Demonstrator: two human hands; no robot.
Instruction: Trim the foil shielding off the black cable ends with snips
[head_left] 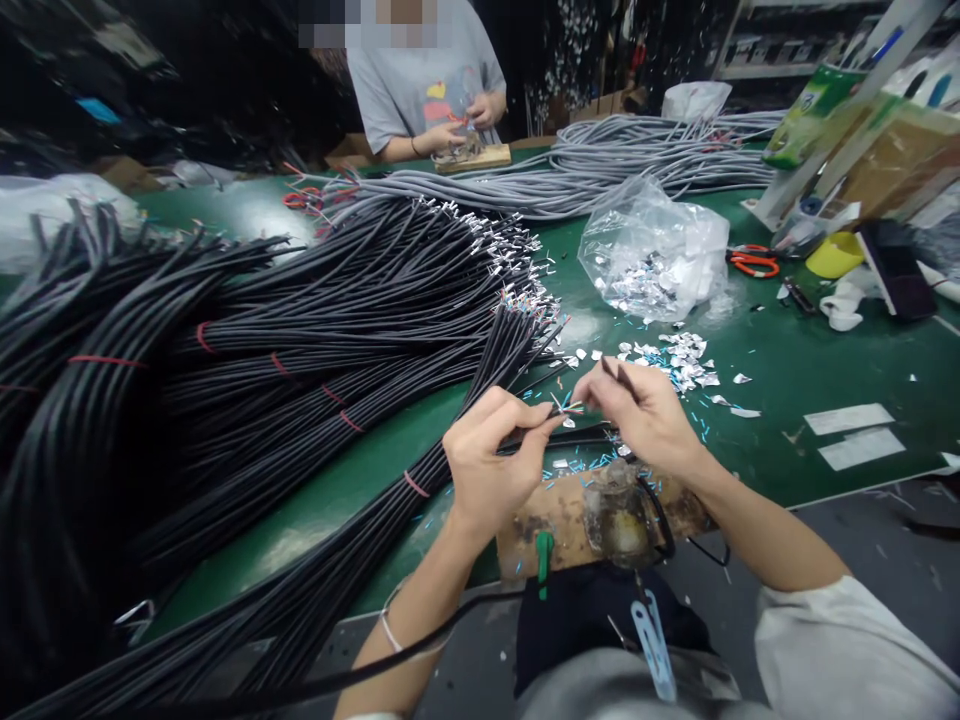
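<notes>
My left hand pinches the end of a black cable, whose thin coloured wires fan out toward the right. At those wire tips is my right hand, its fingers closed round dark tweezers. Just beyond my left hand lies a bundle of black cables with a pink band. Larger bundles of black cables with stripped white ends fill the left side. Below my hands, a worn metal device sits on a wooden board.
A clear plastic bag holds scraps, with more scraps nearby. Orange scissors, a phone and white strips lie on the right of the green table. Across it, a person works behind grey cables.
</notes>
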